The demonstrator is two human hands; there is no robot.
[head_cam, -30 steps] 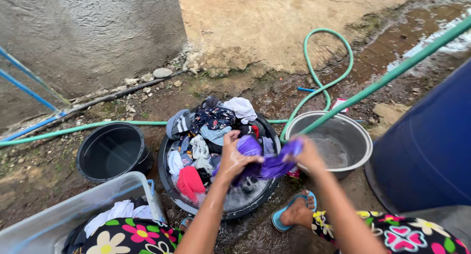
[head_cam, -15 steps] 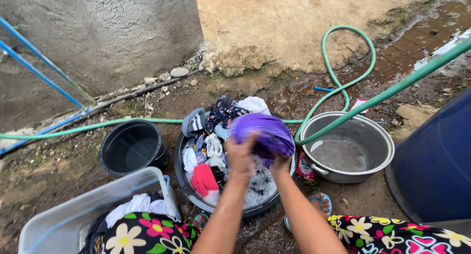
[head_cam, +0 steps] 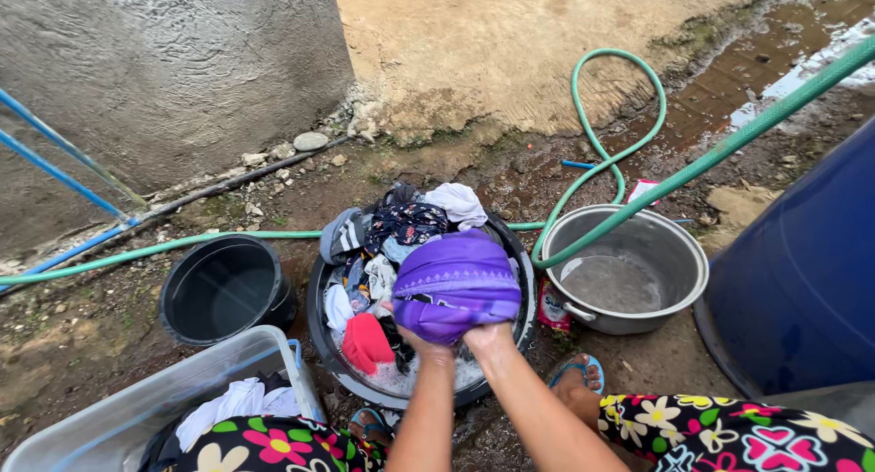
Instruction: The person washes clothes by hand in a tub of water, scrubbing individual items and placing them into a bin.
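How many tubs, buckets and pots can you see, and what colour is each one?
Black wash basin full of clothes: 1
Black bucket: 1
Silver metal pot: 1
Clear plastic tub: 1
Blue barrel: 1
Total: 5

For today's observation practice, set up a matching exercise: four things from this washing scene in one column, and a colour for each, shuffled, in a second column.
Things:
1. Garment held in both hands
2. Hose
3. Barrel
4. Empty bucket

Colours:
A. Black
B. Green
C. Purple
D. Dark blue

Pairs: 1-C, 2-B, 3-D, 4-A
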